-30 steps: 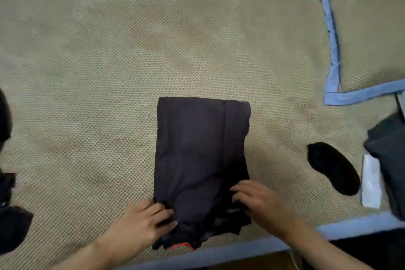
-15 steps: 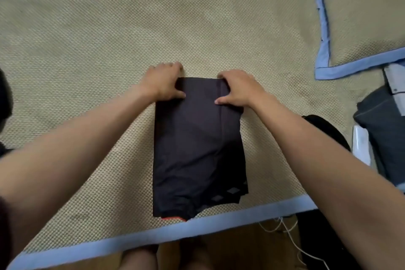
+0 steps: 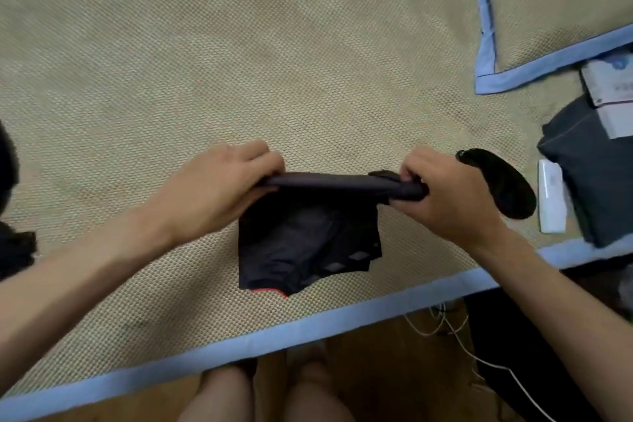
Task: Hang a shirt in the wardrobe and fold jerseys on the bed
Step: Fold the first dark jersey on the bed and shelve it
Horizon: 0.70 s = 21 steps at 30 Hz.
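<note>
My left hand (image 3: 219, 188) and right hand (image 3: 448, 195), half a second ago at the jersey's (image 3: 308, 243) far edge, now pinch it lifted toward me, mid-frame; woven bed mat (image 3: 239, 62), blue-trimmed.

**Both hands lift the far edge of a dark jersey on the bed**

The left hand (image 3: 219, 188) and the right hand (image 3: 442, 195) each grip one end of the dark jersey's (image 3: 308, 243) far edge, raised off the woven mat (image 3: 239, 62). The near part lies flat, its red-trimmed hem towards 6 o'clock, near the mat's blue border (image 3: 308, 325). At 3 o'clock of the right hand lies a black oval object (image 3: 503, 188), then a white box (image 3: 551, 199) and folded grey cloth (image 3: 596, 181).
</note>
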Tool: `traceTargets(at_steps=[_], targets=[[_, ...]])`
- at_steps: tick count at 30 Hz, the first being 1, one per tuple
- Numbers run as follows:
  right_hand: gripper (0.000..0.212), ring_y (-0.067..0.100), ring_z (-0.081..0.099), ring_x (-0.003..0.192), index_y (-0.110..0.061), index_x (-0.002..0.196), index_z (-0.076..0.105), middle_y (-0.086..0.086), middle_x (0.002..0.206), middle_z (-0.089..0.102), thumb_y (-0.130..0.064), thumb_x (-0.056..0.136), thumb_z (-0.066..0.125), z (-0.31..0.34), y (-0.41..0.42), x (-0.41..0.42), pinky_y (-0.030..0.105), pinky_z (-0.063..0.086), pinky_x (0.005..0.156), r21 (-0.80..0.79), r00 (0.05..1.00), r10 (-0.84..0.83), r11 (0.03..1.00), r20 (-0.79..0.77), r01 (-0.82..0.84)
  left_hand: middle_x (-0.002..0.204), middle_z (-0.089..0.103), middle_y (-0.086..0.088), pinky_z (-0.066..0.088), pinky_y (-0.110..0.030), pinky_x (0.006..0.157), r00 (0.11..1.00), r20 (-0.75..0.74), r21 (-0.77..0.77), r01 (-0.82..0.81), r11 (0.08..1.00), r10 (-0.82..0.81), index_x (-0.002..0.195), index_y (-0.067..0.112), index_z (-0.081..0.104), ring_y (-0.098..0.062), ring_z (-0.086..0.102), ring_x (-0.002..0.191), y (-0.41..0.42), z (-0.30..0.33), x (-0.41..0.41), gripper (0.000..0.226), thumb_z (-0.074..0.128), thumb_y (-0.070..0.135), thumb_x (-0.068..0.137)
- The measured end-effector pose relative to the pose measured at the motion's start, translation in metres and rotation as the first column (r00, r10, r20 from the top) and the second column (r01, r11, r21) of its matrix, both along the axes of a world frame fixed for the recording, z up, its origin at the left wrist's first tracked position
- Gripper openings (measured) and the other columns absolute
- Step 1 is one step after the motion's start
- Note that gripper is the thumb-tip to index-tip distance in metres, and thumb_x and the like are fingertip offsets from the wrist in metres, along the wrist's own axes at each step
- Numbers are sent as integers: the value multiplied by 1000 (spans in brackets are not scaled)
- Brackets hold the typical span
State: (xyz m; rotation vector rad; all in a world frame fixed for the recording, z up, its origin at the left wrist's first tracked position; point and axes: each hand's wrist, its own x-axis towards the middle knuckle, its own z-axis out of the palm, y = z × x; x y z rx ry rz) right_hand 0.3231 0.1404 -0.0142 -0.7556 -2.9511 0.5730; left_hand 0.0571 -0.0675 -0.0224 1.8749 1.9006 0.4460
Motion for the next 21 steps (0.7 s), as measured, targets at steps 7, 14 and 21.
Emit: traceTargets(at_steps=[7, 14, 21], targets=[[43, 22, 64, 70, -18, 89, 62, 3, 94, 63, -23, 56, 89, -88, -108, 100, 34, 50, 49, -38, 888, 196, 979, 416, -199, 94, 59, 2, 36, -36, 72, 957, -176, -241, 184, 953, -230, 102, 24, 52, -21, 61, 76, -109, -82, 92, 18, 48, 29, 86], [36, 26, 55, 110, -16, 110, 56, 7, 120, 55, -35, 79, 58, -79, -146, 42, 40, 50, 93, 13, 944, -208, 977, 258, 211, 109, 61, 5, 46, -37, 85, 994, -68, -288, -103, 952, 87, 117, 24, 58, -20, 62, 98, -99, -100, 92, 46, 47, 56, 86], [76, 28, 51, 130, -22, 126, 58, 2, 134, 60, -72, 71, 71, -118, -71, -28, 45, 37, 110, -108, 810, 10, 992, 587, 67, 139, 52, 2, 37, -44, 107, 975, -209, -453, -165, 876, 75, 138, 25, 46, -24, 47, 132, -9, -120, 54, 81, 71, 65, 72]])
